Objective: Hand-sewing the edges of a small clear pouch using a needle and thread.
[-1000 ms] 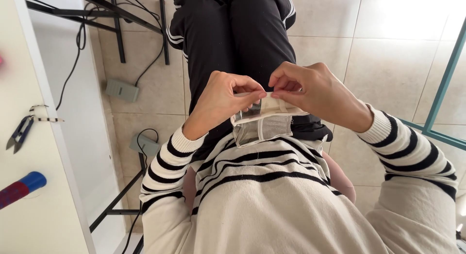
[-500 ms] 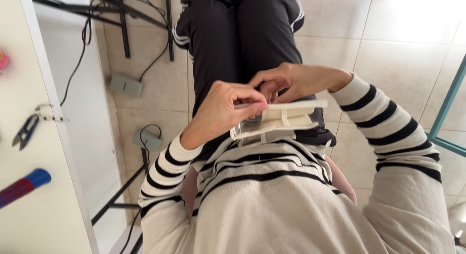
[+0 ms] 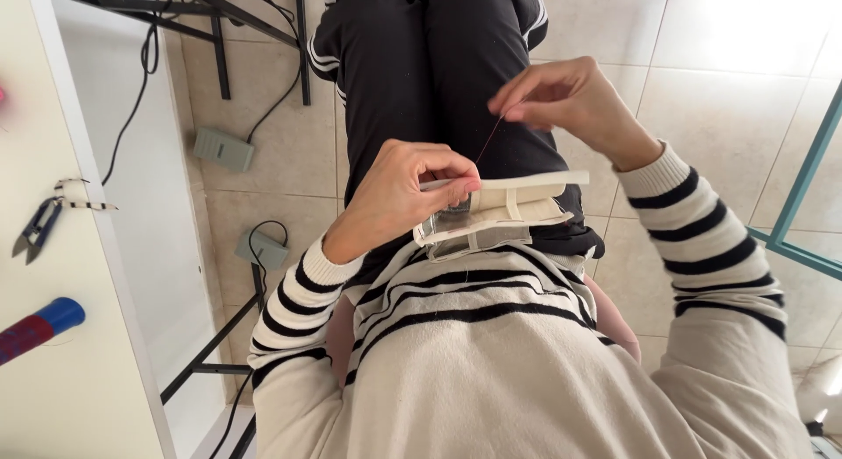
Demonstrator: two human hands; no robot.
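My left hand (image 3: 405, 189) pinches the left end of a small cream fabric piece (image 3: 513, 209) with a dark patch, held over my lap just above my striped sweater. My right hand (image 3: 561, 99) is raised up and to the right of it, fingertips pinched on a needle too small to make out. A thin dark red thread (image 3: 489, 142) runs taut from those fingertips down to the fabric by my left fingers. Black trousers with white side stripes (image 3: 421, 64) lie beneath both hands.
A cream table (image 3: 53, 354) runs down the left with thread snips (image 3: 37, 227) and a blue and red tool (image 3: 35, 327) on it. Two grey foot pedals (image 3: 224, 148) (image 3: 261, 249) with black cables sit on the tiled floor. A teal metal frame (image 3: 802, 187) stands at right.
My right hand has pulled up and away to the right from the fabric, drawing the thread out taut. The fabric piece has swung to lie flat and horizontal in my left hand.
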